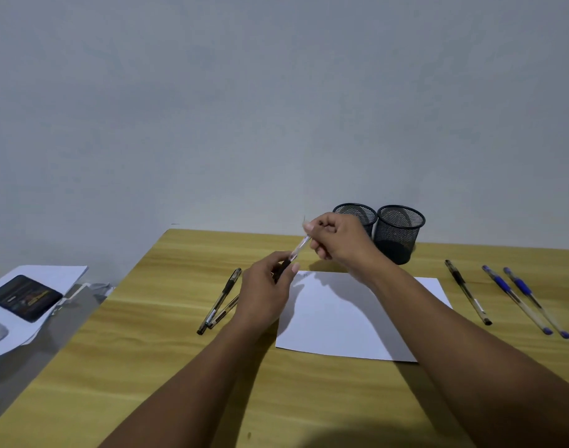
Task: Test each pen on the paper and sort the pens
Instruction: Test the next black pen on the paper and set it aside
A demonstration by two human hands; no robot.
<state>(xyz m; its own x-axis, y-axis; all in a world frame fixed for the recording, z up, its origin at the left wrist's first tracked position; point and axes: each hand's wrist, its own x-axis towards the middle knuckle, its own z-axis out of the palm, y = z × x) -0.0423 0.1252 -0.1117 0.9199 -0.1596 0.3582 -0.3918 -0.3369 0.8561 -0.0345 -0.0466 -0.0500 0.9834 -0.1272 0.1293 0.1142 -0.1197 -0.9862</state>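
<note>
A pen (298,250) is held in the air between both hands, just over the far left corner of the paper (351,315). Its long axis runs from 7 o'clock to 1 o'clock. The dark lower end is pinched by the curled fingers of the left hand (267,295). The clear barrel is gripped by the right hand (338,240), whose fingers are curled too. It is judged that the cap is being pulled off or pushed on; which of the two cannot be told. The paper, a flat white sheet, lies at 6 o'clock from the hands, nearer to the right one. Two round cups (399,231) of black wire mesh stand at 2 o'clock, just behind the right hand. On the wood-grain surface (147,350) two black pens (218,301) lie at 9 o'clock of the paper. One black pen (468,292) and two blue pens (515,300) lie at 3 o'clock, all slim, of smooth plastic.
</note>
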